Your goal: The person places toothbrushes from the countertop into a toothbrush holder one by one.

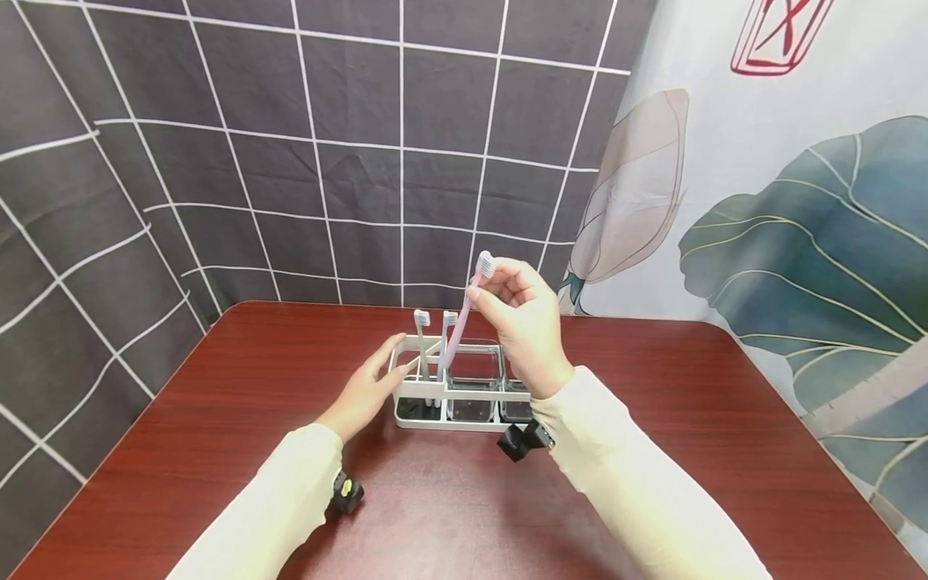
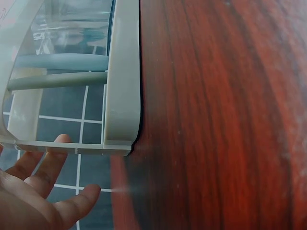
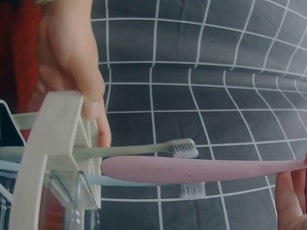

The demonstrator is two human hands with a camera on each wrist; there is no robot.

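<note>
A white toothbrush holder with clear cups stands mid-table. My right hand pinches a pink toothbrush near its bristle head, the handle slanting down into the holder's left slot area. Two other toothbrushes stand upright in that left section. My left hand rests with straight fingers against the holder's left end. In the right wrist view the pink toothbrush lies across the frame beside a greenish brush and the holder frame. In the left wrist view my left hand's fingers touch the holder's edge.
The red-brown wooden table extends around the holder. A dark grid-patterned cloth hangs behind, and a leaf-print curtain hangs at the right. The table's edges run along the left and right.
</note>
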